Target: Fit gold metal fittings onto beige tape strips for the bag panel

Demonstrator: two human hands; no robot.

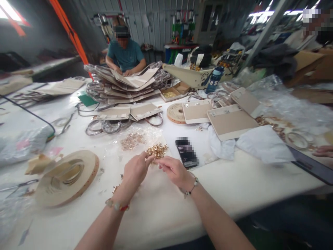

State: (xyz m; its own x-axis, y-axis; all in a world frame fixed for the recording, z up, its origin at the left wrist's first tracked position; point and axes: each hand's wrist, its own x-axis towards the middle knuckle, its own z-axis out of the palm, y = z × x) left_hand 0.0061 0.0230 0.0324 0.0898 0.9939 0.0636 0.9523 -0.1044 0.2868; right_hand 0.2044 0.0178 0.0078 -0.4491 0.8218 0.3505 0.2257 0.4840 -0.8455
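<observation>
My left hand [135, 169] and my right hand [174, 170] meet fingertip to fingertip over the white table, at the near edge of a heap of small gold metal fittings [158, 150]. Both have thumb and fingers drawn together in a pinch. Whatever lies between the fingertips is too small to make out. Behind the left hand, paler small metal pieces [133, 140] lie spread on clear plastic. A few gold pieces [116, 188] rest beside the left wrist. To the right of the right hand is a phone [186, 152] with a lit screen.
A large strap roll [68, 177] lies at left, a smaller roll [176, 113] farther back. Flat beige panels [232, 119] sit at right near white cloth [264, 144]. A co-worker [125, 53] sits behind stacked panels [117, 91]. Another person's hand [324, 151] shows at the right edge.
</observation>
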